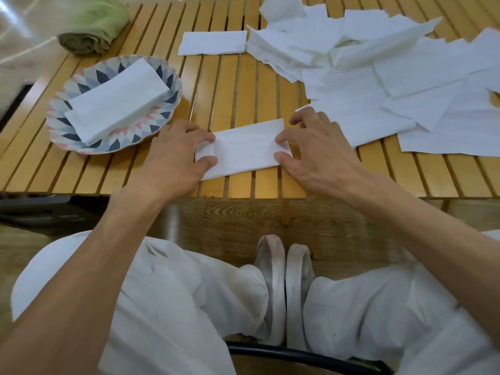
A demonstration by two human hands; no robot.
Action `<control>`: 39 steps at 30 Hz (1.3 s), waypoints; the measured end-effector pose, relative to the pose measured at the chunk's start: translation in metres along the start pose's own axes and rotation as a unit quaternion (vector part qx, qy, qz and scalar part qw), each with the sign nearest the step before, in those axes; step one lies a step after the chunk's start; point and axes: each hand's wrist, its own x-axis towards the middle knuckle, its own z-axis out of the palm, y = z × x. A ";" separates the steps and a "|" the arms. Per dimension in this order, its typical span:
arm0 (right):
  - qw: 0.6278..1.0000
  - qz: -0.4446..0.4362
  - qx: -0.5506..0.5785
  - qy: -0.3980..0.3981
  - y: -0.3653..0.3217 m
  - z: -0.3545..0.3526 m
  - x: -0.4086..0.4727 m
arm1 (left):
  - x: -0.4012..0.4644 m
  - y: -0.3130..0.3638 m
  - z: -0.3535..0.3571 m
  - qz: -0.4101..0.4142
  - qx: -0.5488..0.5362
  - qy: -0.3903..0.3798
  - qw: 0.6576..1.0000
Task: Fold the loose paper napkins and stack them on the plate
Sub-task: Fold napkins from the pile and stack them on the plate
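A folded white napkin (244, 150) lies as a long strip on the slatted wooden table near its front edge. My left hand (176, 158) pinches its left end between thumb and fingers, where the paper is slightly lifted. My right hand (316, 150) pinches the right end the same way. To the left stands a patterned plate (58, 125) with a stack of folded napkins (116, 101) on it. A heap of loose unfolded napkins (392, 77) covers the table's right and far side.
One more folded napkin (212, 43) lies flat at the far middle. A rolled green cloth (94, 25) sits at the far left corner. Bare table slats (243, 87) lie between the plate and the loose pile. My knees and shoes are below the table edge.
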 end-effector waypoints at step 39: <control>0.912 0.148 0.376 0.075 0.100 -0.096 -0.013 | 0.050 0.147 -0.037 0.198 -0.326 0.177 0.907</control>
